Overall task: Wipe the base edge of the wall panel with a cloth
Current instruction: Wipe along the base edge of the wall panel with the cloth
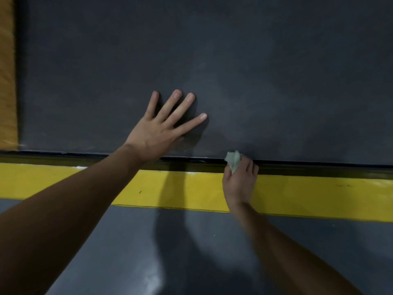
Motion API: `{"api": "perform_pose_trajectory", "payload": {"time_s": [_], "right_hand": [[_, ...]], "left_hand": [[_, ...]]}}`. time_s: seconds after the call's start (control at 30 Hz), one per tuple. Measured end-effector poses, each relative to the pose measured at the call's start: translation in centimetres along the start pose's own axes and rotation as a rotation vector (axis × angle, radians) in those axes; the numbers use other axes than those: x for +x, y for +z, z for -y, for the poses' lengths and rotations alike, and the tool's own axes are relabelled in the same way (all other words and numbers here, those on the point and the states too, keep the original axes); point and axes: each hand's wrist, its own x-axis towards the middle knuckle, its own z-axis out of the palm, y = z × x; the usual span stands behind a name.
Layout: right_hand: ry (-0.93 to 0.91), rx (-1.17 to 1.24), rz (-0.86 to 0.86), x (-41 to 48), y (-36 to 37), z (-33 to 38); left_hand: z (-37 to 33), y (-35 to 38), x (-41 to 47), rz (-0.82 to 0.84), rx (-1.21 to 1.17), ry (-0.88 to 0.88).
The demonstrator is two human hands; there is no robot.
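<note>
Wall panel (276,71): dark grey, matte, flat, faintly smudged.
Base edge (319,162): thin straight dark seam along the panel's bottom, above a shadowed groove.
Cloth (233,160): small pale green wad, soft and crumpled, pressed against the base edge, right of centre.
Right hand (240,184): fingers curled tight round the cloth, wad poking out on top.
Left hand (157,133): flat on the panel just above the base edge, fingers straight and spread, holding nothing.
Yellow stripe (319,194): broad smooth band, lightly scuffed, alongside the groove.
Floor (212,252): grey, glossy.
</note>
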Motion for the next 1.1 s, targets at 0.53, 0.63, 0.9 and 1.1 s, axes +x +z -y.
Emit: {"api": "perform_pose_trajectory", "payload": {"time_s": [0.53, 0.63, 0.9, 1.1], "right_hand": [[-0.352, -0.090, 0.249, -2.5, 3.6, 6.6], [-0.442, -0.032, 0.302, -3.2, 5.2, 8.6], [-0.748, 0.118, 0.639, -4.7, 5.4, 9.4], [-0.596, 0.118, 0.553, -5.6, 3.7, 5.4]], "left_hand": [[2.5, 2.9, -0.3, -0.197, 0.198, 0.133], [2.6, 3.2, -0.3, -0.224, 0.211, 0.148], [2.6, 3.4, -0.3, -0.245, 0.215, 0.155], [2.5, 3.4, -0.4, -0.231, 0.198, 0.152]]}}
